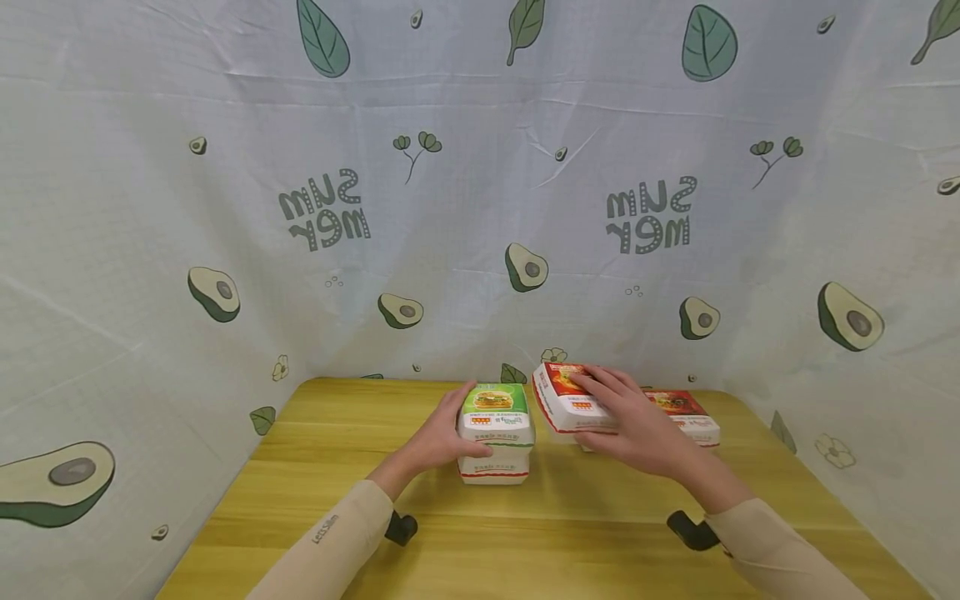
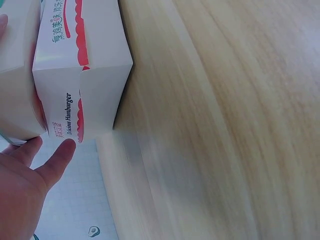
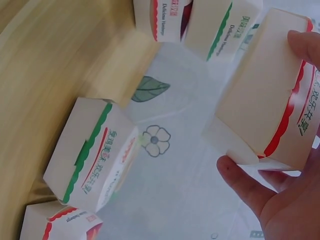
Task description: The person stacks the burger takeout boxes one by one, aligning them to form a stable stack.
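In the head view, a green-topped hamburger box (image 1: 497, 410) sits on a red-trimmed hamburger box (image 1: 493, 468). My left hand (image 1: 442, 431) grips this stack from its left side, thumb along the front. In the left wrist view, its fingertips (image 2: 62, 152) touch the end of the lower box (image 2: 95, 45). My right hand (image 1: 637, 421) holds a red-topped hamburger box (image 1: 558, 400), tilted and raised to the right of the stack. The right wrist view shows this box (image 3: 260, 85) off the table, between thumb and fingers.
Another red-topped box (image 1: 684, 408) stands on the wooden table (image 1: 360, 467) at the right. Beside it, a green-trimmed box (image 3: 90, 155) shows in the right wrist view, mostly hidden in the head view. A printed cloth (image 1: 465, 208) hangs behind the table.
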Demonstrator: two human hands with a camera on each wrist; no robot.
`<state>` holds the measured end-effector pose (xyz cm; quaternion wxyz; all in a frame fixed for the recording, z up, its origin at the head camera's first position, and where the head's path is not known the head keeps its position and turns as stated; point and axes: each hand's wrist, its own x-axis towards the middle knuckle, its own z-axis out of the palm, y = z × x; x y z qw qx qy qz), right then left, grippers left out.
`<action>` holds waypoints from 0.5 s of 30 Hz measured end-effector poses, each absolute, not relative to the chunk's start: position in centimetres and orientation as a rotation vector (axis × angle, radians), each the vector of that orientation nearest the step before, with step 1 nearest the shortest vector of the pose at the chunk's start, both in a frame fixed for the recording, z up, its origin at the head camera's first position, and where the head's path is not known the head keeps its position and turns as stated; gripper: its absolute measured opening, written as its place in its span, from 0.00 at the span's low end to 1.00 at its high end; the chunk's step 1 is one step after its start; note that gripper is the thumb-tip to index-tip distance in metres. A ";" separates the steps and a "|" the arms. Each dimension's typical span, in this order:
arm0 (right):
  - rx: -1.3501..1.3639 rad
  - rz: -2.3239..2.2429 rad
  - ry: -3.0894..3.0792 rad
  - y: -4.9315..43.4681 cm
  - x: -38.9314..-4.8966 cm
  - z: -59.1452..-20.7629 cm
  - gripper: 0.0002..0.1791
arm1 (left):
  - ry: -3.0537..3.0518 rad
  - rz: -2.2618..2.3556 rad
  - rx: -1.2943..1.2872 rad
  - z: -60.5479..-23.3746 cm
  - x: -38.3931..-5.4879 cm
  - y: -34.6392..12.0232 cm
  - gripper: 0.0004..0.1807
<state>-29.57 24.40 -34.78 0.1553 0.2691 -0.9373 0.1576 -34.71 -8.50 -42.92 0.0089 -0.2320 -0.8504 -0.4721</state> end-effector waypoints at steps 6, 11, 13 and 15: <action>0.764 0.444 -2.689 23.8 -29.7 -34.7 0.48 | -2.653 -1.474 -0.727 -42.9 -34.7 -8.5 0.63; 0.773 0.431 -2.674 23.2 -29.8 -34.5 0.48 | -2.650 -1.474 -0.734 -43.1 -34.8 -8.5 0.63; 0.782 0.423 -2.669 23.0 -29.9 -34.4 0.48 | -2.651 -1.476 -0.732 -43.1 -34.8 -8.5 0.63; 0.793 0.416 -2.667 22.8 -30.1 -34.4 0.48 | -2.660 -1.471 -0.725 -43.1 -34.8 -8.5 0.63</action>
